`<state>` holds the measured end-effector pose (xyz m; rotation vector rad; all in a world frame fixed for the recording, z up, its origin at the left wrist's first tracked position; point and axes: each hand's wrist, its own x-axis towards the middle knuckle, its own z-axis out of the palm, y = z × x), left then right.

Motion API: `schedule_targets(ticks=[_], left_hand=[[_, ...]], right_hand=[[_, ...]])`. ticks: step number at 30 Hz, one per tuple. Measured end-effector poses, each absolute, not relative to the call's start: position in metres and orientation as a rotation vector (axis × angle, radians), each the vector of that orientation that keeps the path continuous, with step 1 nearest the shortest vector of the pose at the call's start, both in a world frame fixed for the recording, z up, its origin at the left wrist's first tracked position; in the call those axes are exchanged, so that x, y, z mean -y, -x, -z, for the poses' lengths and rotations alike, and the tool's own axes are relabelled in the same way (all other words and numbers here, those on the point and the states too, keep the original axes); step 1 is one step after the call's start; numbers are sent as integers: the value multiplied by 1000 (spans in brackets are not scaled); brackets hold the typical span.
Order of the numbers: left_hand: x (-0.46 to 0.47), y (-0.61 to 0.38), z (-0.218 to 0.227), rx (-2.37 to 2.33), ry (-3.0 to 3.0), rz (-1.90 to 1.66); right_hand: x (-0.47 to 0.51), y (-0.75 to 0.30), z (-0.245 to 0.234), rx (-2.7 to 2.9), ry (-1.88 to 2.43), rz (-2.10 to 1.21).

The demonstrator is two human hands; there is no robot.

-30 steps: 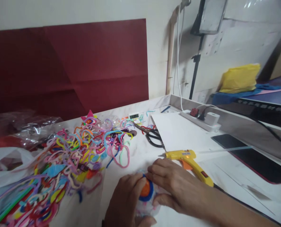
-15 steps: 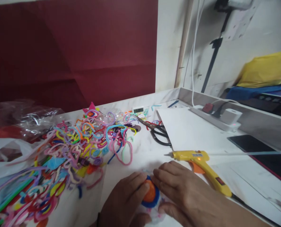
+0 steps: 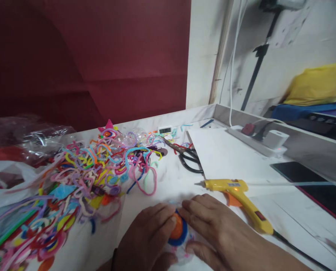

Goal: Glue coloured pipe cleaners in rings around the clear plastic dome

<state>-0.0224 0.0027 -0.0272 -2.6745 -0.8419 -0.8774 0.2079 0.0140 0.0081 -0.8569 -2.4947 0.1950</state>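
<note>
Both my hands press on a small round piece (image 3: pixel 178 229) with an orange centre and a blue ring, lying on the white table (image 3: pixel 168 184). My left hand (image 3: pixel 145 241) covers its left side with fingers curled over it. My right hand (image 3: pixel 213 229) lies over its right side, thumb underneath. A yellow glue gun (image 3: pixel 235 197) rests just right of my right hand, nozzle pointing left.
A large heap of coloured pipe cleaners (image 3: pixel 80 184) spreads over the left of the table. Black scissors (image 3: pixel 189 160), a white sheet (image 3: pixel 227 154), a power strip (image 3: pixel 258 141), a dark tablet (image 3: pixel 315 184) and plastic bags (image 3: pixel 18 150) lie around. A red board (image 3: pixel 100 60) stands behind.
The view has shifted slightly right and down. Both hands stay on the round piece with barely any movement.
</note>
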Motion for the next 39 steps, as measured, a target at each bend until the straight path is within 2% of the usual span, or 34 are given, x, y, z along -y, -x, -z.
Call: schedule_targets(ticks=[4,14,24,29,39], left_hand=[[-3,22,26,806,2703,909],[3,16,20,831,2601,825],[-5,12,4,735,2641,819],[-6,11,11,736,2605,861],[-5,14,13,746,2594,814]], right_hand=[[-14,-212,-11,2493,854,-277],[-9,-208,3,2453,775,15],[-20,-206,13,2440,670,132],[-30,-201,32,2332,567,110],[-11,-214,-5,2355,823,-249]])
